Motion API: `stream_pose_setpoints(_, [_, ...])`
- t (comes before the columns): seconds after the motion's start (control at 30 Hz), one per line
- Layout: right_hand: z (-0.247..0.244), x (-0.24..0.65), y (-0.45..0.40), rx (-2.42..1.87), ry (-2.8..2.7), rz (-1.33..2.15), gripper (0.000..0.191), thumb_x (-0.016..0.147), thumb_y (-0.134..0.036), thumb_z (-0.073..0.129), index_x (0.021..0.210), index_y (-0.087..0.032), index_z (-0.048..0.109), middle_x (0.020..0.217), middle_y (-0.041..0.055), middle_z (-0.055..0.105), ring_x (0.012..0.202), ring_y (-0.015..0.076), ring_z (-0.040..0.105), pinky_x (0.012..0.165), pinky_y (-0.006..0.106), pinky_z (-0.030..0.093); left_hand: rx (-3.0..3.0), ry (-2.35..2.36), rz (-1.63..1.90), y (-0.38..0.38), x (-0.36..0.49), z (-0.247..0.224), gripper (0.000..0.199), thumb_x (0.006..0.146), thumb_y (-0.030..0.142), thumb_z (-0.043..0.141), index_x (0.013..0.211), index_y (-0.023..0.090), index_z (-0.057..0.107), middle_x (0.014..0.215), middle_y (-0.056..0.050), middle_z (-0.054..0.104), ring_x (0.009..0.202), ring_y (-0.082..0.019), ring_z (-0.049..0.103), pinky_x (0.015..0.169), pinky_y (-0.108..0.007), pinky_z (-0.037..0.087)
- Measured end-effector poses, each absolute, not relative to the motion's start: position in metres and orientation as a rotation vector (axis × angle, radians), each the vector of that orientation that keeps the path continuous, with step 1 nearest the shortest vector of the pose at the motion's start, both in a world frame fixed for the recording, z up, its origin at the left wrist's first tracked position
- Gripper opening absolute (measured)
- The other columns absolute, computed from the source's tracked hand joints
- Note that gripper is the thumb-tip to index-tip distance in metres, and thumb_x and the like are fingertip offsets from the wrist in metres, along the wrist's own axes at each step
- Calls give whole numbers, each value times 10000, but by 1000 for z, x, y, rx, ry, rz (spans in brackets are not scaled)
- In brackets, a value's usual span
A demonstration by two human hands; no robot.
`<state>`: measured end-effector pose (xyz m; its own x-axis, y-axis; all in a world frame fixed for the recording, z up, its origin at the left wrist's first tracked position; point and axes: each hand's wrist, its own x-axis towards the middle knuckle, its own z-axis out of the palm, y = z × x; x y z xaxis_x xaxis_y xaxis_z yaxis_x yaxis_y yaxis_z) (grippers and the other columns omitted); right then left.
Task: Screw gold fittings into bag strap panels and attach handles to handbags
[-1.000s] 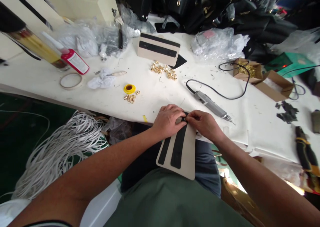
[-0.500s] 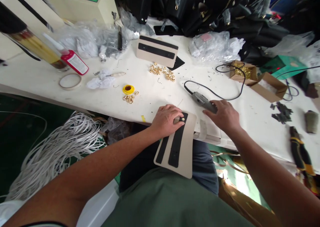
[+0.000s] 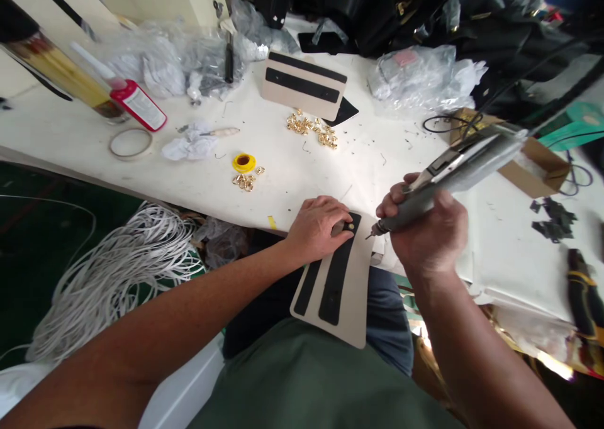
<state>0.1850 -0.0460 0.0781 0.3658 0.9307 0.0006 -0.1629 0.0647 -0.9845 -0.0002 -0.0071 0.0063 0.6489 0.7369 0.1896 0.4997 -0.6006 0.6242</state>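
Observation:
My left hand (image 3: pixel 323 228) is closed over the upper end of a beige panel (image 3: pixel 356 297) with two black strips. Between its thumb and forefinger a small gold-coloured fitting (image 3: pixel 350 226) shows on one strip. The panel reaches from the table edge down over my lap. In my right hand (image 3: pixel 431 231) is a grey electric screwdriver (image 3: pixel 453 177), its thin bit pointing down and left, just right of the panel's upper end. The bit appears apart from the fitting.
Gold fittings (image 3: pixel 311 127) lie before another strip-backed panel (image 3: pixel 304 86). More fittings surround a yellow ring-shaped holder (image 3: pixel 244 162). A red bottle (image 3: pixel 139 105) and tape roll (image 3: pixel 131 144) stand left. Pliers (image 3: pixel 585 290) and black pieces (image 3: pixel 553 218) lie right; black bags (image 3: pixel 377 14) are behind.
My right hand has lifted the electric screwdriver off the table and turned it, bringing its bit near the panel. My left hand stays on the panel. The view has shifted slightly.

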Motion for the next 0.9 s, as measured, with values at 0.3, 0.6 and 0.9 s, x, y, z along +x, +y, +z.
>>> stream_pose_setpoints(0.3, [61,156,-37,-1147,-1013,699,483,810,-597,792,686,-259,470,590,-43,493,463,138,494,440,311,444,2304,969,594,-7,1,9,190,879,321,774,1047,262,708,1253,-19,769,1282,-276,605,1056,-474,425])
stream_pose_setpoints(0.6, [50,151,-35,-1126,-1094,677,428,867,-554,760,691,-261,503,601,-35,519,488,145,512,468,325,454,2314,956,580,-7,0,8,215,885,342,762,1079,271,703,1266,-20,757,1303,-278,590,1078,-483,416])
stream_pose_setpoints(0.9, [44,151,-37,-1207,-1107,663,493,838,-643,744,685,-271,460,616,-27,517,508,163,530,484,342,472,2320,947,595,-7,-1,9,154,906,329,731,1048,273,710,1256,-7,762,1299,-274,594,1065,-477,406])
